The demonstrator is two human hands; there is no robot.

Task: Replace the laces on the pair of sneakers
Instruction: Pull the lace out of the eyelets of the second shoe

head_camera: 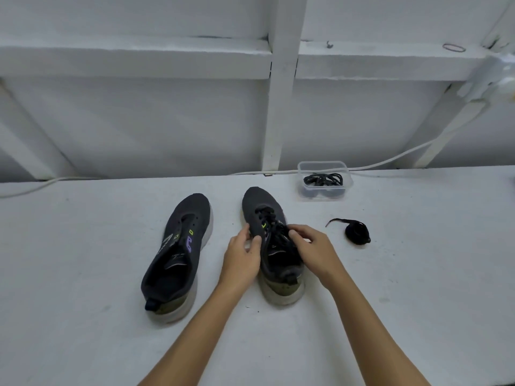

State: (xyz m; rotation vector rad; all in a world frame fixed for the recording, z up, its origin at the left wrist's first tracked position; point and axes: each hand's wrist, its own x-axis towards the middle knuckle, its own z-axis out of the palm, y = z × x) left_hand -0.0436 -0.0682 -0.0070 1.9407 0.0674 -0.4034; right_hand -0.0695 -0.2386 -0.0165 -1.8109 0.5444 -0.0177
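On both dark sneakers, no readable writing or brand.

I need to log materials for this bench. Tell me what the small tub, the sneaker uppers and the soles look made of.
The small tub looks like clear, slightly glossy plastic: the black laces inside show through its walls. The uppers of the left sneaker and right sneaker look like dark matte knit or mesh fabric, with no shine. Their soles look like pale matte foam or rubber, scuffed grey; which one, I cannot tell.

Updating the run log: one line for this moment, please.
left hand: holds right sneaker | right hand: pinches its lace | left sneaker: unlaced | loose lace: on table | tub: holds laces
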